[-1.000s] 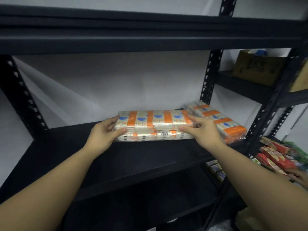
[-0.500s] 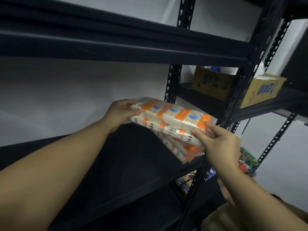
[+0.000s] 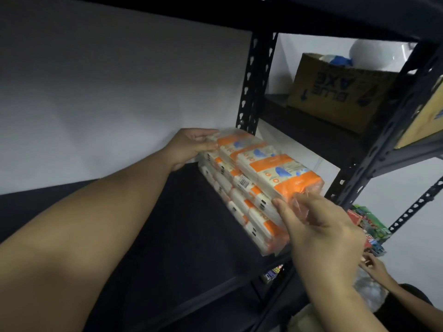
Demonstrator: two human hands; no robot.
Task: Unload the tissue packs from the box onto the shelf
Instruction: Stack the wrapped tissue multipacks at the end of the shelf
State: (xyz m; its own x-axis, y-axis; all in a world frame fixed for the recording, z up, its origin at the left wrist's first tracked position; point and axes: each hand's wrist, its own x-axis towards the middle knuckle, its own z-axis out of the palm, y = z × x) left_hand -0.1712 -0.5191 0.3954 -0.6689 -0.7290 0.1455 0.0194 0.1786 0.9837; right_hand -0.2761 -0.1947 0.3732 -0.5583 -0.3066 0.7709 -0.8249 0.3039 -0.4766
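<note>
Bare forearms, no sleeves, 2 hands [image 3: 191, 146].

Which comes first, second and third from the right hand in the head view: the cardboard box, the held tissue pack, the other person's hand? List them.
From the right hand:
1. Top tissue pack: the hand pinches its near end, on the stack at the shelf's right end.
2. Other person's hand: lower right, past the upright.
3. Cardboard box: upper right, on the neighbouring rack's higher shelf.

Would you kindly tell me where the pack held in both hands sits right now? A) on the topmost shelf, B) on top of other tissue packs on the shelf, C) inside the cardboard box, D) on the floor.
B: the top tissue pack, gripped by the left hand and right hand, lies on the stacked packs on the dark shelf.
</note>
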